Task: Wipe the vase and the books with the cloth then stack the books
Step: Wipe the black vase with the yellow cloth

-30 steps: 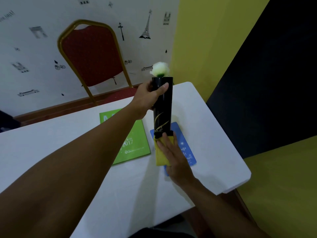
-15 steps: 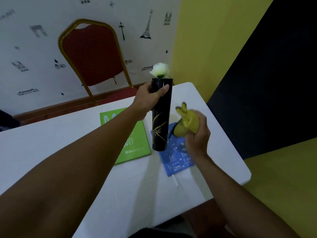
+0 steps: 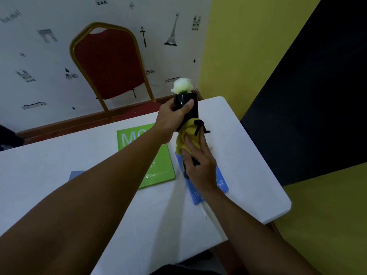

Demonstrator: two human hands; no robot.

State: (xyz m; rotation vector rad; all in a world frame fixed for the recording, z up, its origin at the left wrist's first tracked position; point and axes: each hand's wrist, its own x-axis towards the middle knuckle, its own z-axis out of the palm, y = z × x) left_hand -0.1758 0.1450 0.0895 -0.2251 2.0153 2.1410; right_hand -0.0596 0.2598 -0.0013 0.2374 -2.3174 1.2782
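Observation:
A tall black vase point(image 3: 192, 109) with a white flower point(image 3: 182, 85) in its mouth is held above the table. My left hand point(image 3: 172, 120) grips its upper part. My right hand point(image 3: 198, 161) presses a yellow cloth point(image 3: 186, 136) around the vase's middle and lower body, hiding most of it. A green book point(image 3: 158, 167) lies flat on the white table point(image 3: 248, 165), partly under my left forearm. A blue book point(image 3: 220, 181) lies to its right, under my right hand. A grey-blue book corner point(image 3: 76, 174) shows by my left forearm.
A red chair with a gold frame point(image 3: 109, 62) stands behind the table against the patterned wall. The table's right edge and rounded corner point(image 3: 286, 203) are near my right arm. A yellow and black wall lies to the right.
My right hand lifted the yellow cloth off the blue book, swung it up, and now wraps it around the vase. My left hand has kept hold of the vase's top, tilting it slightly.

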